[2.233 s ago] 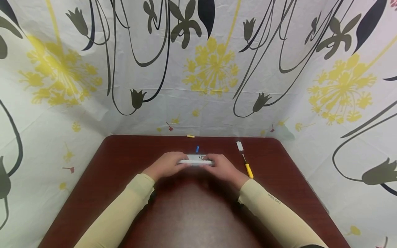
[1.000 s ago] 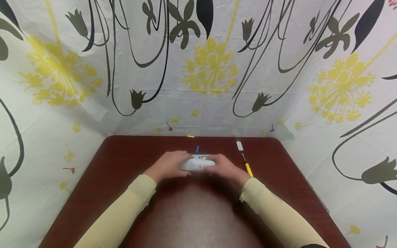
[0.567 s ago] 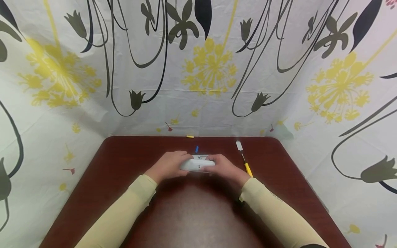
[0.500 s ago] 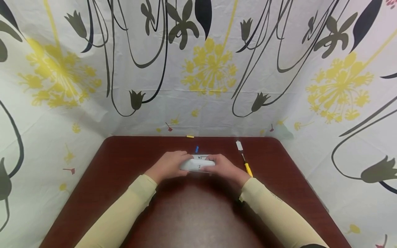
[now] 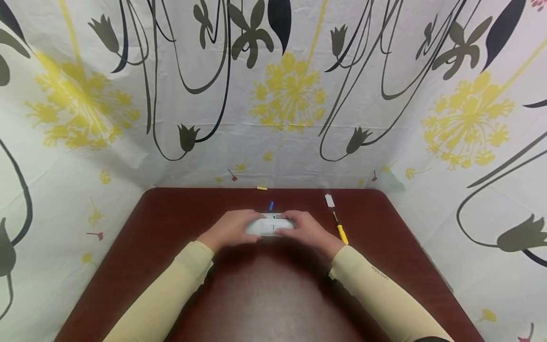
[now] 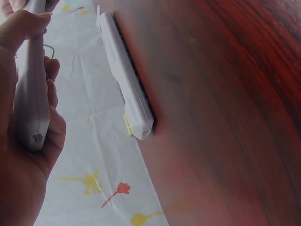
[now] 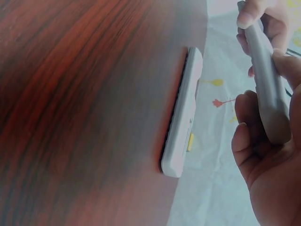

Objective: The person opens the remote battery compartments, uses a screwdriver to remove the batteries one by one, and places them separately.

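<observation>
Both hands hold a long, pale plastic casing (image 5: pixel 267 228) by its two ends, above the table. My left hand (image 5: pixel 235 229) has its thumb on the near side and curled fingers behind, as the left wrist view shows around the casing (image 6: pixel 33 94). At the other end my right hand (image 5: pixel 309 232) grips it the same way, its fingers wrapped about the casing (image 7: pixel 268 89). Behind it a second white plastic piece (image 7: pixel 181 117) of similar length lies on the table, with a dark ribbed edge along its underside. Part of that piece is hidden by the held casing in the head view.
A yellow-handled screwdriver (image 5: pixel 342 233) lies to the right, with a small white flat piece (image 5: pixel 329 200) beyond its tip. Small blue (image 5: pixel 271 205) and yellow (image 5: pixel 262 188) cylinders lie farther back. A patterned cloth (image 5: pixel 273 156) rises behind the dark red table (image 5: pixel 179 204).
The held casing has turned from nearly edge-on to showing its broad face. In the last half second it shifts slightly left with both hands still on it.
</observation>
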Demonstrator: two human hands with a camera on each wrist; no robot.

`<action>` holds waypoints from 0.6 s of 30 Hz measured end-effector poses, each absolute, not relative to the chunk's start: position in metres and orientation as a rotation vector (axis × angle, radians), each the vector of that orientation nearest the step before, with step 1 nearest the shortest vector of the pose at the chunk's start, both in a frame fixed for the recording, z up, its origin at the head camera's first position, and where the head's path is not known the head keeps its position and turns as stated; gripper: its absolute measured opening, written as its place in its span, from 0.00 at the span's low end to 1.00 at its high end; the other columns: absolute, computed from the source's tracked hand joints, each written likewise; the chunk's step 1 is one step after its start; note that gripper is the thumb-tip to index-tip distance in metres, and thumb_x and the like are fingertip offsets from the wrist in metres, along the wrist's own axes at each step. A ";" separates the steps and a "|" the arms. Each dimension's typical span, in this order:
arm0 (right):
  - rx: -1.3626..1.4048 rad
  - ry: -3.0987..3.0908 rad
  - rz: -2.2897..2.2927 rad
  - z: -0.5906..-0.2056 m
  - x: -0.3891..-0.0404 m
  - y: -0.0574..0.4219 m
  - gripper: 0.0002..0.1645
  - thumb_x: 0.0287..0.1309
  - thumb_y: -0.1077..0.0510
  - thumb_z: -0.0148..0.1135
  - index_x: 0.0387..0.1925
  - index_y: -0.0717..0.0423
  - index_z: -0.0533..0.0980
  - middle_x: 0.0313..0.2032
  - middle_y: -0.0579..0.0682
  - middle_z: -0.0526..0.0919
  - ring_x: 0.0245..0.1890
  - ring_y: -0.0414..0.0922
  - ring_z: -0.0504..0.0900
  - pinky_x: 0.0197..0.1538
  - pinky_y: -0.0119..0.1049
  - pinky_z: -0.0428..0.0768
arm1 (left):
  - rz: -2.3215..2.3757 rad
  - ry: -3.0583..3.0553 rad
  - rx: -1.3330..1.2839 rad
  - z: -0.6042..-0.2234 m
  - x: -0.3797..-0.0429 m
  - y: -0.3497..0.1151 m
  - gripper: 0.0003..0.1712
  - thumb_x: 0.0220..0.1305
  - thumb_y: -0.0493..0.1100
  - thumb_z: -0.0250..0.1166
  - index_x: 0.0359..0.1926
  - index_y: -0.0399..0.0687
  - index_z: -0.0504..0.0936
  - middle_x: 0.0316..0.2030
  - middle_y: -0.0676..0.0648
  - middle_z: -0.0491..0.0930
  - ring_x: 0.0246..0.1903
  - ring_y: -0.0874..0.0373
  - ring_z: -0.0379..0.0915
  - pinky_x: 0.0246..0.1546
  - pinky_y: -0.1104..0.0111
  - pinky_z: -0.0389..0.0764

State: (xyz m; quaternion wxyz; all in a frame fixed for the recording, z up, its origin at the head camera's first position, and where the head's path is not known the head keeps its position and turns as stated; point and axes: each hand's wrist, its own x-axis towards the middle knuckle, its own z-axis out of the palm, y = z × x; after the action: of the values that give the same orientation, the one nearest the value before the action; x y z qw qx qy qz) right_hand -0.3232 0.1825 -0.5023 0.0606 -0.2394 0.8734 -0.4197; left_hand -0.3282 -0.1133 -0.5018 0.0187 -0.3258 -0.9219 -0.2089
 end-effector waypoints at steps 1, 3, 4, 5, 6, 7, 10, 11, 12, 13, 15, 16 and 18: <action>-0.724 2.650 -1.266 -0.502 -0.323 0.182 0.27 0.64 0.37 0.81 0.59 0.41 0.86 0.52 0.40 0.87 0.49 0.47 0.83 0.52 0.44 0.86 | -0.674 -2.866 -1.012 -0.502 -0.328 -0.114 0.33 0.64 0.57 0.82 0.68 0.62 0.85 0.59 0.55 0.85 0.52 0.57 0.78 0.60 0.55 0.81; -0.723 2.662 -1.256 -0.501 -0.322 0.182 0.27 0.64 0.38 0.81 0.59 0.41 0.86 0.52 0.39 0.87 0.49 0.46 0.83 0.53 0.44 0.85 | -0.719 -2.879 -1.004 -0.501 -0.328 -0.115 0.34 0.64 0.58 0.82 0.69 0.62 0.85 0.61 0.55 0.85 0.54 0.57 0.78 0.62 0.54 0.80; -0.728 2.666 -1.253 -0.501 -0.322 0.182 0.27 0.63 0.38 0.82 0.59 0.41 0.86 0.52 0.39 0.87 0.49 0.46 0.83 0.52 0.44 0.85 | -0.735 -2.889 -0.995 -0.501 -0.328 -0.115 0.34 0.64 0.59 0.82 0.69 0.62 0.85 0.62 0.55 0.85 0.55 0.57 0.78 0.63 0.54 0.80; -0.737 2.666 -1.253 -0.501 -0.321 0.181 0.28 0.63 0.39 0.82 0.60 0.42 0.86 0.52 0.39 0.87 0.49 0.46 0.83 0.52 0.44 0.85 | -0.746 -2.899 -0.991 -0.501 -0.328 -0.116 0.34 0.64 0.59 0.82 0.69 0.62 0.85 0.62 0.56 0.85 0.55 0.58 0.78 0.63 0.54 0.79; -0.751 2.671 -1.246 -0.501 -0.321 0.181 0.28 0.63 0.39 0.83 0.60 0.43 0.86 0.52 0.39 0.87 0.49 0.46 0.83 0.52 0.44 0.85 | -0.759 -2.907 -0.987 -0.501 -0.328 -0.116 0.34 0.64 0.60 0.82 0.69 0.63 0.85 0.63 0.57 0.85 0.56 0.58 0.78 0.64 0.54 0.79; -0.766 2.678 -1.236 -0.501 -0.322 0.181 0.29 0.62 0.39 0.83 0.60 0.43 0.86 0.52 0.39 0.87 0.49 0.45 0.83 0.52 0.44 0.85 | -0.768 -2.914 -0.985 -0.501 -0.328 -0.116 0.35 0.64 0.61 0.81 0.69 0.63 0.85 0.63 0.58 0.84 0.56 0.59 0.77 0.64 0.55 0.79; -0.818 2.685 -1.226 -0.501 -0.321 0.180 0.30 0.62 0.40 0.84 0.61 0.45 0.86 0.52 0.40 0.87 0.48 0.45 0.83 0.52 0.44 0.84 | -0.801 -2.924 -0.988 -0.500 -0.328 -0.118 0.35 0.64 0.61 0.81 0.69 0.63 0.85 0.63 0.59 0.84 0.56 0.59 0.77 0.63 0.55 0.78; -0.829 2.690 -1.219 -0.501 -0.321 0.180 0.31 0.61 0.40 0.84 0.61 0.46 0.86 0.52 0.40 0.87 0.48 0.44 0.83 0.52 0.44 0.84 | -0.814 -2.924 -0.991 -0.500 -0.328 -0.118 0.34 0.64 0.61 0.81 0.69 0.63 0.85 0.62 0.59 0.84 0.56 0.59 0.77 0.63 0.55 0.78; -0.843 2.699 -1.207 -0.501 -0.322 0.180 0.31 0.61 0.40 0.85 0.61 0.46 0.85 0.52 0.39 0.87 0.48 0.44 0.83 0.52 0.43 0.84 | -0.824 -2.923 -0.997 -0.500 -0.328 -0.118 0.34 0.64 0.61 0.81 0.69 0.62 0.85 0.62 0.59 0.85 0.55 0.59 0.77 0.62 0.55 0.78; -0.851 2.702 -1.200 -0.502 -0.322 0.180 0.31 0.60 0.40 0.85 0.61 0.45 0.85 0.51 0.39 0.87 0.48 0.43 0.83 0.51 0.43 0.84 | -0.829 -2.923 -1.001 -0.500 -0.328 -0.119 0.34 0.64 0.61 0.81 0.69 0.62 0.85 0.62 0.58 0.85 0.55 0.58 0.77 0.62 0.55 0.78; -0.876 2.718 -1.176 -0.502 -0.322 0.179 0.31 0.60 0.40 0.85 0.60 0.45 0.85 0.50 0.38 0.87 0.47 0.43 0.83 0.51 0.43 0.84 | -0.837 -2.926 -1.006 -0.500 -0.328 -0.119 0.34 0.64 0.61 0.81 0.69 0.61 0.86 0.61 0.58 0.85 0.54 0.58 0.77 0.61 0.55 0.78; -0.890 2.730 -1.159 -0.502 -0.322 0.179 0.31 0.60 0.40 0.85 0.60 0.45 0.85 0.50 0.38 0.87 0.46 0.42 0.82 0.51 0.43 0.84 | -0.840 -2.928 -1.009 -0.500 -0.329 -0.119 0.34 0.65 0.61 0.81 0.69 0.61 0.86 0.61 0.58 0.85 0.54 0.58 0.77 0.60 0.56 0.78; -0.931 2.763 -1.099 -0.503 -0.322 0.179 0.31 0.60 0.40 0.85 0.59 0.45 0.85 0.49 0.37 0.86 0.46 0.42 0.82 0.51 0.42 0.83 | -0.886 -2.932 -1.003 -0.499 -0.329 -0.119 0.29 0.68 0.60 0.79 0.66 0.61 0.87 0.58 0.58 0.86 0.52 0.59 0.78 0.58 0.57 0.80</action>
State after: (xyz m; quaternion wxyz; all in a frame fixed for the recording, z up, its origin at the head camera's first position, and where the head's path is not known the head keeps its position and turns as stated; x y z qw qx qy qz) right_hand -0.3217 0.1786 -0.5025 0.0129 -0.2989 0.8866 -0.3528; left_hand -0.3289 -0.1192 -0.4993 -0.0408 -0.3109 -0.9090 -0.2746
